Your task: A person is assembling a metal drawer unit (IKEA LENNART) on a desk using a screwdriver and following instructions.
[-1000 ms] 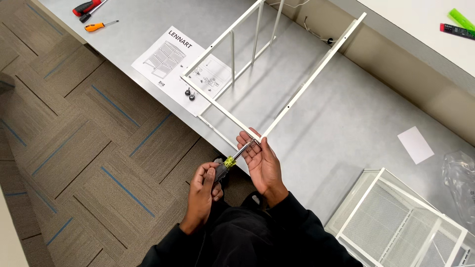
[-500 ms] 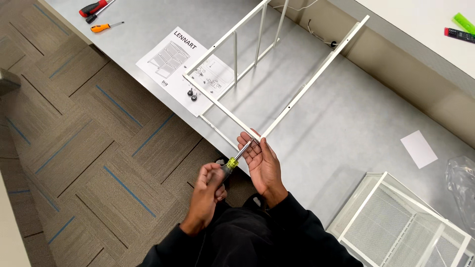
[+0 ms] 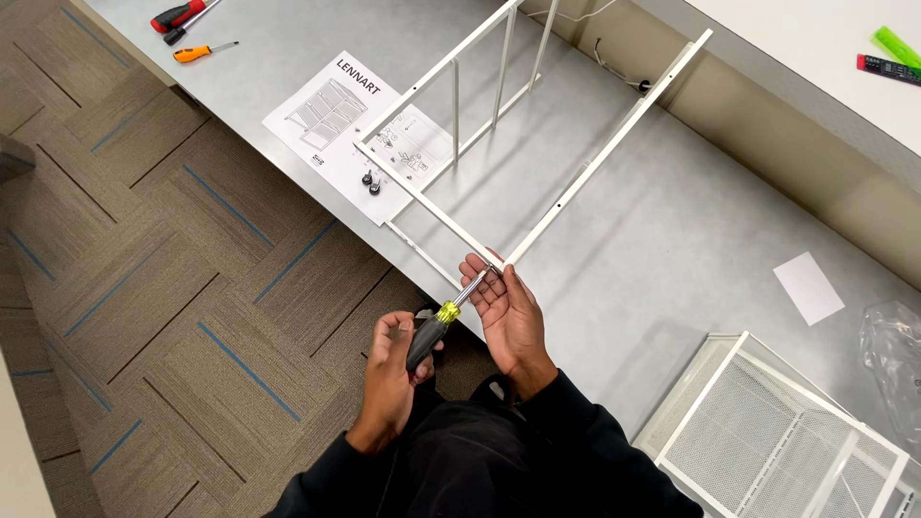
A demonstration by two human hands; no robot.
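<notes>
A white metal frame point(image 3: 576, 180) of thin bars lies on the grey table point(image 3: 672, 249), its near corner at the table's front edge. My left hand point(image 3: 393, 369) grips a screwdriver point(image 3: 436, 328) with a black and yellow handle, its shaft pointing up into that corner. My right hand point(image 3: 508, 312) cups the frame's corner from below, fingers touching the bar ends and the screwdriver's tip.
An instruction sheet point(image 3: 360, 129) with two small black casters point(image 3: 370, 182) lies left of the frame. Red and orange screwdrivers point(image 3: 187, 29) rest at the far left. A white mesh basket point(image 3: 777, 432), a paper slip point(image 3: 809, 288) and a plastic bag point(image 3: 892, 360) sit right.
My left hand has shifted slightly on the screwdriver handle, as if turning it. My right hand stays on the frame corner. The view has drifted a little.
</notes>
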